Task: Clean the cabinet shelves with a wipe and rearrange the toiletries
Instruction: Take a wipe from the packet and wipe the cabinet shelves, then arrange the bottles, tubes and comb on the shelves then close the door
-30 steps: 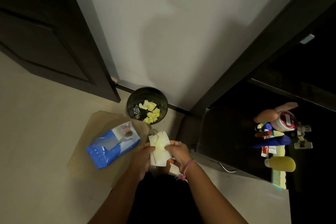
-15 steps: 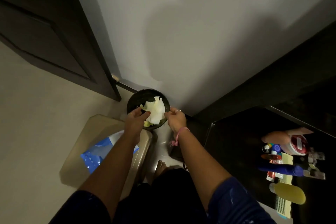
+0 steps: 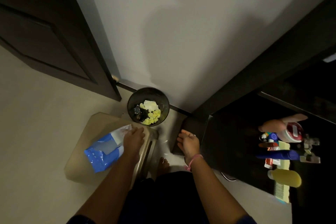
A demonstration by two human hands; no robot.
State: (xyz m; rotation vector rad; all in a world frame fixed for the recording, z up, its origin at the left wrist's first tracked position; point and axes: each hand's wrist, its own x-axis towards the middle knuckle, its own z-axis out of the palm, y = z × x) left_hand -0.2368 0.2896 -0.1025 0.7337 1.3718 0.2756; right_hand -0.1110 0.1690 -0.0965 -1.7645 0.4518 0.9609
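Both hands have drawn back from the waste bin (image 3: 148,106), leaving the used wipe (image 3: 150,105) inside it.

Head view: left hand (image 3: 133,139) rests on the blue wipes pack (image 3: 105,151) atop the stool (image 3: 101,132), fingers relaxed. Right hand (image 3: 189,142) hangs open, empty, near the toiletries (image 3: 280,149) on the cabinet shelf (image 3: 234,143).

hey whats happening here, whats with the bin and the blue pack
A person is partway through cleaning a cabinet. A white wipe lies in the round bin on top of yellow scraps. The left hand rests on the blue wipe pack, which sits on a beige stool, likely going for a fresh one. The right hand hangs open, holding nothing. The toiletries lie bunched at the right of the dark cabinet shelf.
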